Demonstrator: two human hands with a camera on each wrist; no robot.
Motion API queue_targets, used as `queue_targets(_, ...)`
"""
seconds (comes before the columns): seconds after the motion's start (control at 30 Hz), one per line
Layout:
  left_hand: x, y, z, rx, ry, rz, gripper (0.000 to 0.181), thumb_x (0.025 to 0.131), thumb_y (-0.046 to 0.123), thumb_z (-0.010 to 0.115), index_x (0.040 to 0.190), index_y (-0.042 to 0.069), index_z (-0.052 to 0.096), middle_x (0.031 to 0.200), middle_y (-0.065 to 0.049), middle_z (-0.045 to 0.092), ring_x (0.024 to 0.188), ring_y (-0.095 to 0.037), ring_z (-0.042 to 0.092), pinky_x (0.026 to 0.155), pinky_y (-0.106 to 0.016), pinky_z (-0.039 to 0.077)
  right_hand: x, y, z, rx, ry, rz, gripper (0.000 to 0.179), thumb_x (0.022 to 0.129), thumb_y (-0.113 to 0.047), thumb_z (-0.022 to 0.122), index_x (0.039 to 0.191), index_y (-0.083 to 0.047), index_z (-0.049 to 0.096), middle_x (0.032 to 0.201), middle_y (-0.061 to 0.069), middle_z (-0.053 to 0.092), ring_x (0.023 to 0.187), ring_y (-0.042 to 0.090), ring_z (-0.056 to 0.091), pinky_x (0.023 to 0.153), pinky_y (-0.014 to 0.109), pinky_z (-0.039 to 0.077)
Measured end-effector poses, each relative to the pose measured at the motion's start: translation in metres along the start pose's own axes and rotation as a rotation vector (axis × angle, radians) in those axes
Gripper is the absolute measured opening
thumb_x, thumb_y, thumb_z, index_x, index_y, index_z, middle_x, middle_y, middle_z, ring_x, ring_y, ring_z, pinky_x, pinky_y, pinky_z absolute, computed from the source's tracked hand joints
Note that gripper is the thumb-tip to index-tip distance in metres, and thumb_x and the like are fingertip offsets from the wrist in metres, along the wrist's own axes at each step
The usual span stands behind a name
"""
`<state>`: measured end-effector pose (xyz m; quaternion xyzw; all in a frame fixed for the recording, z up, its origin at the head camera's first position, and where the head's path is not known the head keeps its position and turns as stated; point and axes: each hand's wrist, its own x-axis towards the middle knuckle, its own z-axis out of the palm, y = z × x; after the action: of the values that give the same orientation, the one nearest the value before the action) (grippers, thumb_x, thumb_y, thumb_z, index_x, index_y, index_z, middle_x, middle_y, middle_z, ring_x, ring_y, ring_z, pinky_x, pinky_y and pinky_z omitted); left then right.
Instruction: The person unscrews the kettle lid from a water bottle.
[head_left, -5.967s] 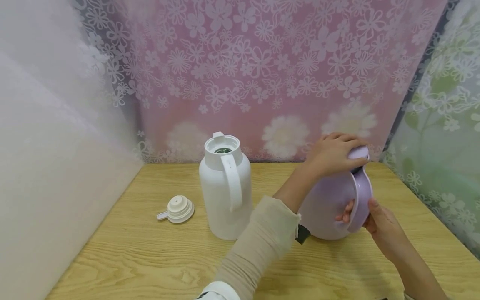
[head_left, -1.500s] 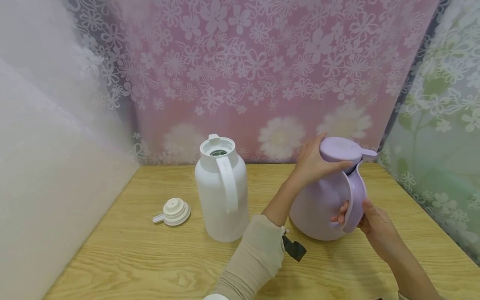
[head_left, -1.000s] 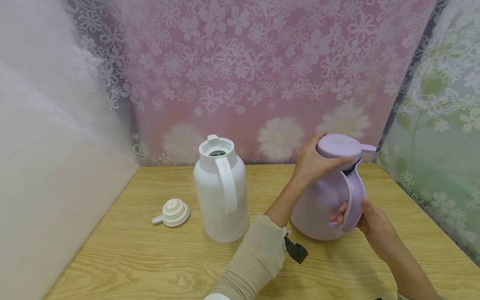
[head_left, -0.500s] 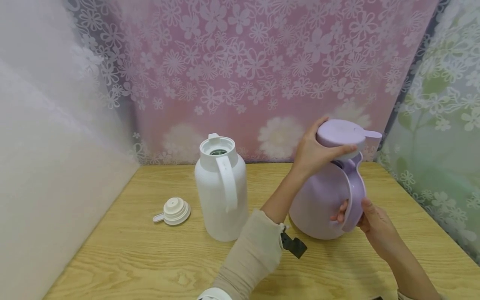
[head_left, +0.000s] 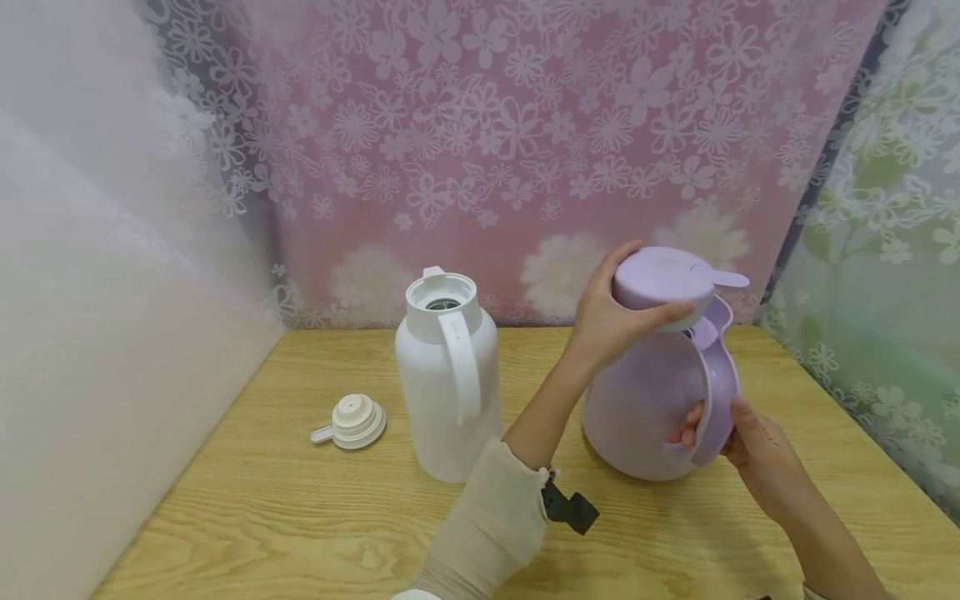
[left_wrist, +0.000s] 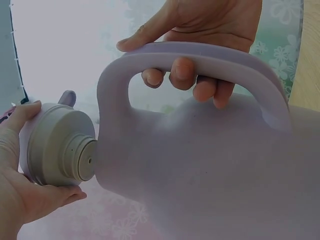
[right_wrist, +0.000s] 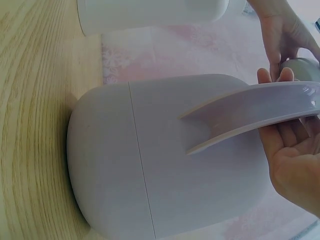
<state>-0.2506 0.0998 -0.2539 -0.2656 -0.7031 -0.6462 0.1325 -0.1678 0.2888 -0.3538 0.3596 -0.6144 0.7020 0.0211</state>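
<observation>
My left hand [head_left: 603,325] grips a lilac lid [head_left: 662,277] with a tab, thumb on the near side and fingers on the far side. In the left wrist view the lid's pale underside and stepped stopper [left_wrist: 86,159] show, apart from the jug's mouth. The lilac thermos jug [head_left: 637,408] stands on the table below the lid. My right hand [head_left: 772,467] holds the jug's handle [head_left: 720,400], its fingers passing through the loop. The mouth of this jug is mostly hidden behind the lid and left hand.
A white thermos jug [head_left: 448,392] stands uncovered left of the lilac one. Its white stopper [head_left: 358,421] lies farther left on the wooden table [head_left: 285,517]. A black strap piece [head_left: 572,508] hangs from my left sleeve. Flowered sheets enclose the back and right.
My left hand has turned the lilac lid, lifted it off the jug's mouth and shifted it slightly left. The right hand keeps its hold on the handle. The white jug and stopper stay put.
</observation>
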Motion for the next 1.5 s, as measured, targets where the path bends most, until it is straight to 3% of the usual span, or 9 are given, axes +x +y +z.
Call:
queue_targets(0.33, -0.017, 0.0, -0.014, -0.059, 0.016, -0.035, 0.073, 0.07, 0.027, 0.081, 0.131, 0.037, 0.042, 0.117, 0.008, 0.05, 0.095, -0.006, 0.053, 0.073, -0.023, 0.047, 0.0, 0.0, 0.0, 0.015, -0.012, -0.008, 0.052, 0.102, -0.014, 0.005, 0.109, 0.004, 0.054, 0.092, 0.01, 0.062, 0.094, 0.024, 0.062, 0.079, 0.027, 0.046)
queue_targets(0.8, -0.043, -0.002, -0.03, -0.13, 0.035, -0.036, 0.073, 0.07, 0.021, 0.081, 0.13, 0.035, 0.042, 0.117, 0.01, 0.05, 0.098, -0.007, 0.053, 0.077, -0.026, 0.046, 0.0, -0.003, 0.002, -0.064, 0.015, 0.034, 0.051, 0.102, -0.016, 0.006, 0.108, -0.004, 0.055, 0.092, 0.004, 0.063, 0.093, 0.02, 0.062, 0.079, 0.025, 0.046)
queue_targets(1.1, -0.059, -0.015, -0.037, -0.141, 0.027, -0.064, 0.086, 0.067, 0.014, 0.082, 0.138, 0.025, 0.034, 0.122, 0.01, 0.046, 0.103, -0.007, 0.05, 0.083, -0.025, 0.045, -0.001, 0.001, 0.001, 0.002, -0.001, 0.0, 0.052, 0.102, -0.015, 0.006, 0.109, 0.001, 0.055, 0.093, 0.008, 0.063, 0.093, 0.022, 0.062, 0.079, 0.026, 0.046)
queue_targets(1.5, -0.076, -0.035, -0.044, -0.137, 0.014, -0.039, 0.083, 0.065, 0.01, 0.083, 0.132, 0.032, 0.039, 0.119, 0.01, 0.05, 0.104, -0.008, 0.051, 0.082, -0.028, 0.046, 0.0, 0.003, -0.001, 0.018, -0.022, -0.03, 0.052, 0.102, -0.014, 0.004, 0.109, 0.006, 0.051, 0.095, 0.013, 0.063, 0.096, 0.024, 0.061, 0.08, 0.027, 0.046)
